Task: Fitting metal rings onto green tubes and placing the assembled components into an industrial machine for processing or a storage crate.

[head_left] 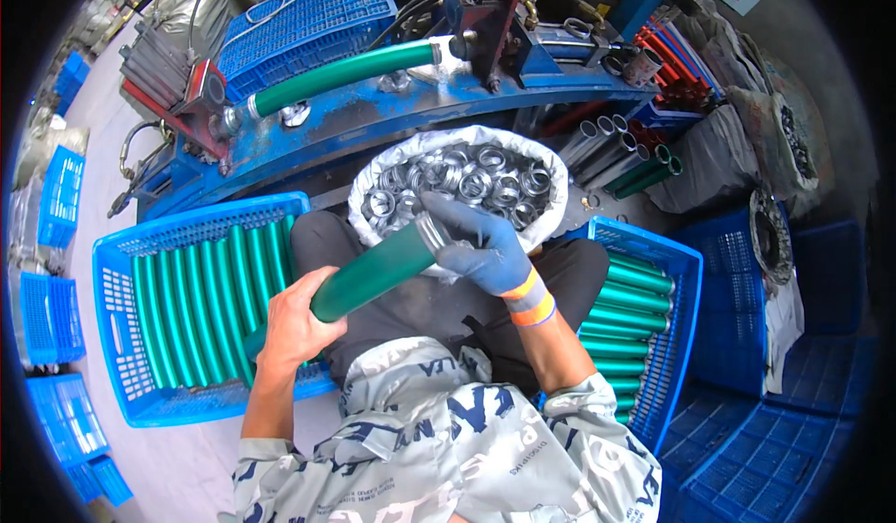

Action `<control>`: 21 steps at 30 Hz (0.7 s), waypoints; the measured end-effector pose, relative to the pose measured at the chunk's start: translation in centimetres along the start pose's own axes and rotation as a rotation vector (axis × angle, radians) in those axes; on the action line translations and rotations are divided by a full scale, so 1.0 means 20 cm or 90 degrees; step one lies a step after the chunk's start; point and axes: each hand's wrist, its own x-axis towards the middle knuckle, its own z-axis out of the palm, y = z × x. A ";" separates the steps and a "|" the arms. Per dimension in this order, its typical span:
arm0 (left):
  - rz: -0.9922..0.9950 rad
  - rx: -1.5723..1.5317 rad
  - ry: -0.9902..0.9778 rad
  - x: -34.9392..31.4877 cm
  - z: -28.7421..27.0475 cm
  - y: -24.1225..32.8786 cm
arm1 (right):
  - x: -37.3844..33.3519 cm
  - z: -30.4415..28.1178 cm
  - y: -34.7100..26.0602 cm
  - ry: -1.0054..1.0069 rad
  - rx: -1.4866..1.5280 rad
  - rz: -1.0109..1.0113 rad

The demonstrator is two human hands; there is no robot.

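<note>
A green metal tube (378,273) slants up to the right across my lap. My bare left hand (301,322) is wrapped round its lower part. At the tube's upper end is a silver metal ring (432,232). My right hand (487,251), in a blue-grey work glove with an orange-striped cuff, grips that ring with thumb and fingers. Whether the ring is fully seated on the tube I cannot tell. Just beyond my hands stands a white sack (557,196) with its rim rolled open, filled with many loose metal rings (490,161).
Blue crates of green tubes flank me, one left (117,336) and one right (689,336). Ahead runs a blue machine bench (392,112) carrying another green tube (345,75). Bare tubes (616,154) lean beneath its right end. Stacked blue crates (756,448) stand at the lower right.
</note>
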 end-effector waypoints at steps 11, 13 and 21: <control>-0.093 -0.289 -0.068 0.00 0.02 -0.13 | 0.23 -0.65 0.55 0.231 -0.164 0.086; -0.117 -0.418 -0.155 -0.01 -0.04 -0.15 | 0.15 -0.87 0.71 0.285 -0.796 0.121; -0.109 -0.647 -0.259 0.08 -0.15 -0.04 | 0.18 -1.21 1.21 0.256 -1.309 0.077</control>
